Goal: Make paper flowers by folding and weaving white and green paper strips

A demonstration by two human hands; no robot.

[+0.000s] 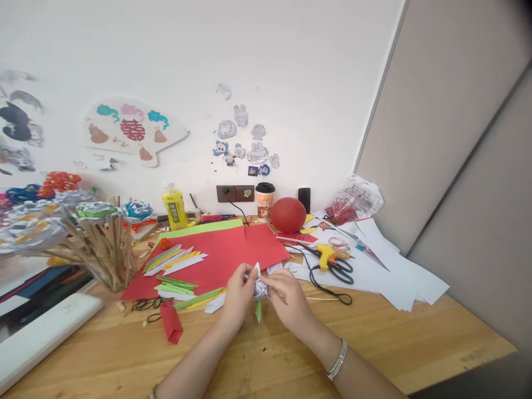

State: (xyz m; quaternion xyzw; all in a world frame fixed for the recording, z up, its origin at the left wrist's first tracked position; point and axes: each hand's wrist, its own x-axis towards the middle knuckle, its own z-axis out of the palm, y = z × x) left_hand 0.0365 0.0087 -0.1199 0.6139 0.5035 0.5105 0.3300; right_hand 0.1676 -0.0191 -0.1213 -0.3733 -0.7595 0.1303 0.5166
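Between my two hands is a small folded white paper piece (260, 288), with a white point sticking up and a green paper tip (258, 311) hanging below it. My left hand (240, 292) grips its left side, thumb against the paper. On the right side, the fingers of my right hand (286, 296) are bent and pinch the paper's edge. Left of my hands lie folded green strips (177, 285) and white and yellow strips (183, 262), partly on a red paper sheet (226, 249).
A yellow glue gun (327, 256) and black-handled scissors (341, 271) lie right on white sheets (390, 277). Behind stand a red balloon (288, 215), a cup (265, 204) and a yellow bottle (175, 208). Paper flowers on sticks (110, 244) and a white case (45, 338) are left.
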